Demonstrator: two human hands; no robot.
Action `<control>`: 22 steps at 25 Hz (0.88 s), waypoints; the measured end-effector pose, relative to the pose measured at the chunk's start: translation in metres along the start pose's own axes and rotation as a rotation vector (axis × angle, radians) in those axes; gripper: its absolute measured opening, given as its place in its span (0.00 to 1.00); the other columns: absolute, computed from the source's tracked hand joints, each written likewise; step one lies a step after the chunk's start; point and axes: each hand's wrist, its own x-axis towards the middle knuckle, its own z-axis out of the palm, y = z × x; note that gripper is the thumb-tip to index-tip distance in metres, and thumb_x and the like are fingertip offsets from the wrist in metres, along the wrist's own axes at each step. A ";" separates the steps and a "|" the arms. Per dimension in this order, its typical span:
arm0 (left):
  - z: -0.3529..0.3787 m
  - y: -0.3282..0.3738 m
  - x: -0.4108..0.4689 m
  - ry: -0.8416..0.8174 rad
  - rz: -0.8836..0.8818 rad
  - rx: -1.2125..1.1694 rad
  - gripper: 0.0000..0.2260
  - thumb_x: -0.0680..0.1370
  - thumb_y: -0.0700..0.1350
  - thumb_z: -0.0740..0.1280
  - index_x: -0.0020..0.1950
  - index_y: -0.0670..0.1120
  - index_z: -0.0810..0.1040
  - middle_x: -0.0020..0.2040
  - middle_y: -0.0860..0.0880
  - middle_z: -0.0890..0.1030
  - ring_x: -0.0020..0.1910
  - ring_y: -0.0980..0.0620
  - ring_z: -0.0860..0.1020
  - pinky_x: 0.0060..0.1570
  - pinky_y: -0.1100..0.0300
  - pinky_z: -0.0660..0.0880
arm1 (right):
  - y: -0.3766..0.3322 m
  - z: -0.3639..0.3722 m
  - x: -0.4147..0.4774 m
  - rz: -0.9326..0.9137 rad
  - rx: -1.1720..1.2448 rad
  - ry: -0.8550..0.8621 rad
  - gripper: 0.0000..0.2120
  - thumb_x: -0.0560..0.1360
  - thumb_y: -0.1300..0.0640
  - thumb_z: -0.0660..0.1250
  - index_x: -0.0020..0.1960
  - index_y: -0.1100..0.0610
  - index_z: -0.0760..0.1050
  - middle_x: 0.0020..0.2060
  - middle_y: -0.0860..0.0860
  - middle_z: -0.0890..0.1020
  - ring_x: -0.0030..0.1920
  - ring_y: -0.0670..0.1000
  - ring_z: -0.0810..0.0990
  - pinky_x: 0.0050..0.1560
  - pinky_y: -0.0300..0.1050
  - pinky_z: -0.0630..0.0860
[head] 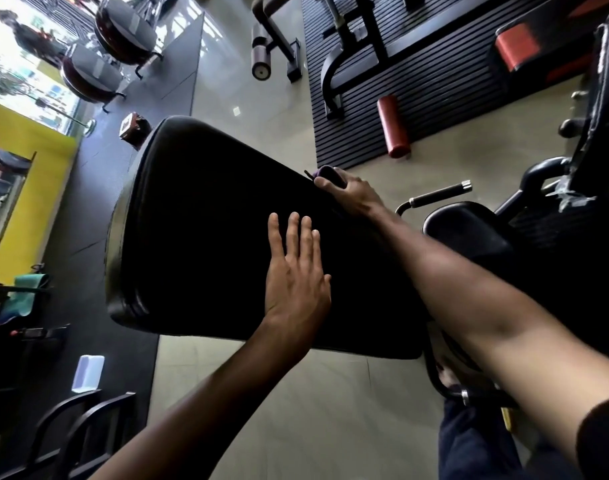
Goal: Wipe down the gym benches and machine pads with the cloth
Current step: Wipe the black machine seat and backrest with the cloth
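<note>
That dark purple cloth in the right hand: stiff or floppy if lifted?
Probably floppy: the dark purple cloth bunches small inside the right hand. Likely light, since that hand alone pins it against the edge of the black padded bench.

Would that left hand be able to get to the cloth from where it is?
Probably yes. The left hand lies flat on the black pad, and only bare pad separates it from the cloth, which the right hand grips at the pad's edge; that hand covers most of it.
</note>
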 end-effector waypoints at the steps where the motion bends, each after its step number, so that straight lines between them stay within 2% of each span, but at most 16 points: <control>1: 0.001 0.001 0.000 0.000 0.004 -0.011 0.32 0.84 0.57 0.40 0.80 0.37 0.39 0.80 0.34 0.39 0.78 0.33 0.36 0.71 0.28 0.33 | 0.006 -0.004 0.008 0.031 -0.023 -0.045 0.26 0.71 0.26 0.59 0.62 0.37 0.78 0.58 0.51 0.84 0.59 0.54 0.81 0.62 0.52 0.76; 4: 0.001 0.001 0.001 0.000 0.005 -0.013 0.32 0.85 0.57 0.40 0.80 0.37 0.40 0.80 0.34 0.39 0.79 0.33 0.36 0.70 0.28 0.32 | 0.029 -0.006 0.028 0.165 -0.111 -0.092 0.26 0.72 0.28 0.58 0.64 0.37 0.78 0.63 0.53 0.82 0.63 0.57 0.79 0.64 0.51 0.74; 7: 0.001 0.001 0.002 0.004 0.023 -0.021 0.31 0.85 0.56 0.40 0.80 0.37 0.40 0.80 0.34 0.40 0.79 0.33 0.37 0.71 0.28 0.33 | 0.035 -0.002 0.034 0.247 -0.130 -0.035 0.24 0.74 0.30 0.59 0.64 0.39 0.78 0.64 0.53 0.81 0.64 0.58 0.78 0.64 0.50 0.72; 10: 0.002 0.002 0.002 0.004 0.041 -0.013 0.31 0.84 0.56 0.39 0.80 0.36 0.40 0.80 0.34 0.40 0.79 0.33 0.37 0.72 0.29 0.33 | 0.033 0.015 0.001 0.116 0.081 0.106 0.21 0.79 0.36 0.61 0.68 0.43 0.75 0.65 0.51 0.79 0.64 0.53 0.77 0.61 0.47 0.69; 12: 0.003 0.003 0.002 0.000 0.062 -0.008 0.31 0.84 0.56 0.38 0.80 0.36 0.40 0.80 0.34 0.40 0.79 0.34 0.37 0.72 0.30 0.33 | 0.050 0.033 -0.042 -0.006 0.207 0.212 0.20 0.81 0.39 0.62 0.71 0.41 0.71 0.69 0.48 0.76 0.65 0.47 0.73 0.63 0.46 0.67; 13: 0.003 0.003 0.002 -0.002 0.074 -0.012 0.31 0.84 0.56 0.38 0.80 0.36 0.40 0.80 0.34 0.40 0.79 0.34 0.37 0.72 0.30 0.34 | 0.067 0.042 -0.060 -0.008 0.234 0.256 0.23 0.80 0.38 0.62 0.73 0.41 0.69 0.71 0.47 0.74 0.68 0.47 0.72 0.66 0.47 0.67; 15: 0.003 0.004 0.002 -0.008 0.092 -0.017 0.31 0.85 0.55 0.39 0.80 0.37 0.40 0.81 0.35 0.40 0.79 0.34 0.38 0.73 0.30 0.34 | 0.103 0.052 -0.073 0.134 0.236 0.306 0.31 0.75 0.34 0.61 0.75 0.45 0.69 0.72 0.49 0.73 0.71 0.52 0.72 0.71 0.50 0.68; 18: 0.005 0.007 0.002 -0.020 0.100 0.003 0.31 0.85 0.57 0.39 0.81 0.37 0.40 0.81 0.35 0.40 0.79 0.35 0.37 0.73 0.30 0.33 | 0.117 0.042 -0.045 0.332 0.280 0.287 0.40 0.66 0.27 0.57 0.72 0.46 0.73 0.68 0.52 0.77 0.68 0.56 0.76 0.69 0.53 0.71; 20: 0.006 0.008 0.001 -0.024 0.106 0.020 0.32 0.85 0.58 0.39 0.81 0.37 0.40 0.81 0.35 0.40 0.80 0.35 0.38 0.73 0.30 0.34 | 0.094 0.033 -0.033 0.324 0.272 0.265 0.32 0.71 0.31 0.60 0.70 0.44 0.74 0.68 0.52 0.77 0.68 0.56 0.75 0.69 0.51 0.70; 22: 0.007 0.009 0.000 -0.028 0.106 0.020 0.32 0.85 0.58 0.40 0.81 0.37 0.40 0.81 0.36 0.40 0.80 0.36 0.38 0.73 0.31 0.34 | 0.068 0.039 -0.049 0.159 0.248 0.269 0.25 0.78 0.38 0.62 0.73 0.41 0.71 0.73 0.49 0.74 0.72 0.52 0.72 0.73 0.50 0.66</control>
